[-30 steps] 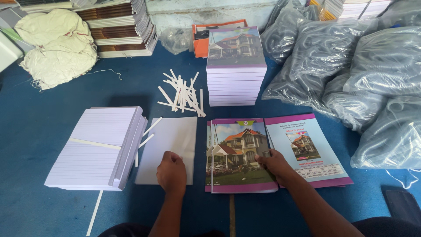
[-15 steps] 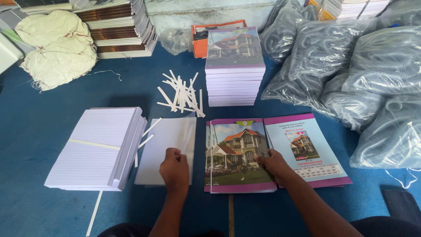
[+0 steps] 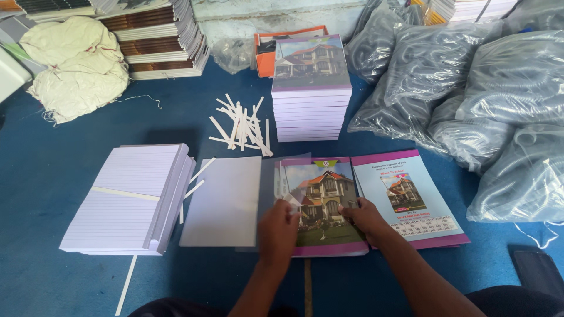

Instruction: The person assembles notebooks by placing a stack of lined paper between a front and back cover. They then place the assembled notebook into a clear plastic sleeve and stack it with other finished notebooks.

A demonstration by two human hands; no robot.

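A person sits over a blue floor, both bare hands resting on a notebook cover that lies open and flat, printed side up, straight ahead of them. The cover is purple-edged, with a picture of a house on its left half and pale blue print on its right half.

The left hand lies on the cover's left edge, its fingers curled and pinching the corner of a clear plastic sheet that spreads across that edge — the sheet looks partly lifted. The right hand rests palm down near the cover's centre fold, fingers spread lightly and pressing the paper flat; it holds nothing.

Just left of the cover, touching or nearly touching it, lies a plain grey-white sheet. Further left of the cover sits a thick stack of ruled paper with a narrow white strip across it. Behind the cover, away from the person, stands a pile of finished notebooks with the same house picture on top, and left of that pile lies a loose scatter of white paper strips.

To the right of the cover — and behind it — are heaped clear plastic bags filled with coiled binding. Far to the cover's back left lie cream cloth sacks and more stacked books.
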